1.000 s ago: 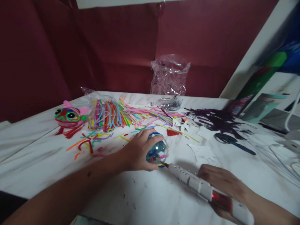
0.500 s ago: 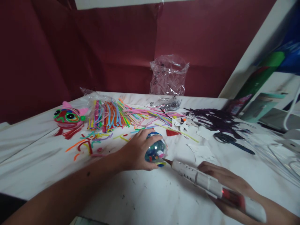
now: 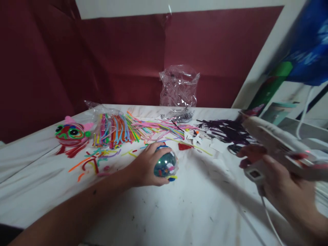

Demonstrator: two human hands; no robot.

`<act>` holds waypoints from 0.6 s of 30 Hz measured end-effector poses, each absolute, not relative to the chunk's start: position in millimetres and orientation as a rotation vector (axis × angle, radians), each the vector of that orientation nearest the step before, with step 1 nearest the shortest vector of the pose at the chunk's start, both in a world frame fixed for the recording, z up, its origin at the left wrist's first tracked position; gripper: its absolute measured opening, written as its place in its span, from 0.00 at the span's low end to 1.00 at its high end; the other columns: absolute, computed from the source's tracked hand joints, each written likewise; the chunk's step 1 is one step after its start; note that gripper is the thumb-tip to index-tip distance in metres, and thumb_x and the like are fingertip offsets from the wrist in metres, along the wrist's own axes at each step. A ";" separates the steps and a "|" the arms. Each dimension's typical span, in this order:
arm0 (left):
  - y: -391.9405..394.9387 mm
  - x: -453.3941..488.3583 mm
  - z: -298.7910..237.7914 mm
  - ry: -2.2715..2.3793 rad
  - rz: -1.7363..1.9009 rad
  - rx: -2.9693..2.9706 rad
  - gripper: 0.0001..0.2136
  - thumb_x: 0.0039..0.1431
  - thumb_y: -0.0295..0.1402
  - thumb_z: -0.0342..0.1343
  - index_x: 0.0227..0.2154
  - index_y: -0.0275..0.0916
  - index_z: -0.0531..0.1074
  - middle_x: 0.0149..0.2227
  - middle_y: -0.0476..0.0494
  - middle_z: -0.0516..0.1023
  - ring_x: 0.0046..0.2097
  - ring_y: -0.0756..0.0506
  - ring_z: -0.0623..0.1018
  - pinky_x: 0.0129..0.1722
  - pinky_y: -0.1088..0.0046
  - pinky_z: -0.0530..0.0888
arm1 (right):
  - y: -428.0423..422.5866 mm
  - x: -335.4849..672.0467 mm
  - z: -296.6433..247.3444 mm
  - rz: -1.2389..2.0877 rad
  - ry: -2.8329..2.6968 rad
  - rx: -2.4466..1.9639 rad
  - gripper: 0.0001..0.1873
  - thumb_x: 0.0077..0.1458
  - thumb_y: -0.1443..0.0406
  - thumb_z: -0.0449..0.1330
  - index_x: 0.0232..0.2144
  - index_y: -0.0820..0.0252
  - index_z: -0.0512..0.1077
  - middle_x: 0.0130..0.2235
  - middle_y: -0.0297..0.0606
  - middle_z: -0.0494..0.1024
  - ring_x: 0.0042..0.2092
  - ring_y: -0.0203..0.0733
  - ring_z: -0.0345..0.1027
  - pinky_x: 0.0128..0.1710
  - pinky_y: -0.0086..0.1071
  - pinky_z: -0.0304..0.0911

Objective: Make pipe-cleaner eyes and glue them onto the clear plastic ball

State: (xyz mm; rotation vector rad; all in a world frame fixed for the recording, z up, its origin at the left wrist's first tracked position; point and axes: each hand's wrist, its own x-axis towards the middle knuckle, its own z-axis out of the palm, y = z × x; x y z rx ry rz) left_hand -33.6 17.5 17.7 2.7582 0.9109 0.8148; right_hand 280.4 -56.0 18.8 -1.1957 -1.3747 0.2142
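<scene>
My left hand (image 3: 145, 165) is wrapped round a clear ball (image 3: 166, 165) filled with coloured bits, which rests on the white table (image 3: 179, 212). My right hand (image 3: 279, 181) is raised off the table at the right and grips a white glue gun (image 3: 274, 141), its nozzle pointing up and left, well away from the ball. A white cord hangs from the gun. The right hand and gun are blurred by motion.
A spread of coloured strips (image 3: 120, 128) lies behind the ball, with short cut pieces in front. A red, green and pink decorated ball with eyes (image 3: 71, 132) sits at the left. A crumpled clear bag (image 3: 178, 87), purple scraps (image 3: 225, 131), white paper pieces and partly hidden scissors (image 3: 233, 149) lie at the back right.
My right hand has lifted the glue gun off the ball's lower edge and swung it up and to the right. My left hand keeps hold of the ball.
</scene>
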 end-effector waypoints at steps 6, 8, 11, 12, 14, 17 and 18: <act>21.4 -36.6 16.4 0.935 0.855 2.750 0.34 0.40 0.39 0.65 0.53 0.42 0.60 0.55 0.36 0.61 0.56 0.35 0.65 0.56 0.58 0.65 | -25.5 294.3 29.8 0.105 -1.431 -1.495 0.13 0.55 0.55 0.54 0.34 0.60 0.68 0.26 0.38 0.72 0.25 0.42 0.66 0.23 0.34 0.60; 24.1 -37.3 16.1 0.956 0.869 2.731 0.34 0.41 0.40 0.64 0.53 0.42 0.61 0.55 0.36 0.62 0.56 0.35 0.65 0.55 0.58 0.65 | -19.7 305.5 23.4 -0.050 -1.535 -1.583 0.09 0.52 0.58 0.56 0.32 0.58 0.67 0.28 0.38 0.71 0.27 0.43 0.66 0.26 0.34 0.59; 28.3 -38.8 17.6 0.992 0.867 2.657 0.34 0.40 0.41 0.64 0.52 0.41 0.61 0.54 0.37 0.64 0.56 0.36 0.66 0.55 0.58 0.66 | -11.5 320.7 10.0 -0.308 -1.906 -1.755 0.02 0.49 0.65 0.55 0.27 0.57 0.64 0.31 0.38 0.69 0.28 0.42 0.65 0.25 0.32 0.55; 29.6 -39.6 18.1 1.003 0.861 2.624 0.34 0.40 0.41 0.65 0.52 0.41 0.61 0.53 0.37 0.64 0.56 0.36 0.66 0.55 0.58 0.66 | -8.2 325.1 4.6 -0.326 -1.980 -1.773 0.02 0.47 0.68 0.56 0.26 0.56 0.64 0.30 0.37 0.68 0.26 0.40 0.64 0.24 0.31 0.54; 32.2 -41.3 18.2 1.035 0.860 2.544 0.34 0.38 0.40 0.65 0.51 0.41 0.61 0.52 0.38 0.65 0.55 0.36 0.67 0.54 0.58 0.67 | -1.0 333.7 -7.0 -0.284 -2.039 -1.746 0.04 0.43 0.69 0.58 0.23 0.57 0.64 0.28 0.36 0.68 0.23 0.38 0.63 0.22 0.30 0.52; 35.0 -43.0 15.8 1.067 0.892 2.401 0.34 0.37 0.38 0.66 0.51 0.42 0.61 0.51 0.39 0.66 0.53 0.37 0.69 0.51 0.57 0.69 | 7.4 346.7 -21.4 -0.204 -2.086 -1.659 0.04 0.43 0.66 0.60 0.21 0.57 0.67 0.24 0.35 0.69 0.21 0.37 0.63 0.20 0.30 0.54; 35.3 -43.0 14.7 1.075 0.915 2.357 0.34 0.38 0.37 0.66 0.51 0.42 0.61 0.51 0.40 0.66 0.53 0.37 0.69 0.50 0.57 0.69 | 8.1 350.8 -23.3 -0.191 -2.076 -1.626 0.04 0.43 0.65 0.61 0.21 0.57 0.68 0.24 0.35 0.70 0.21 0.38 0.65 0.21 0.30 0.55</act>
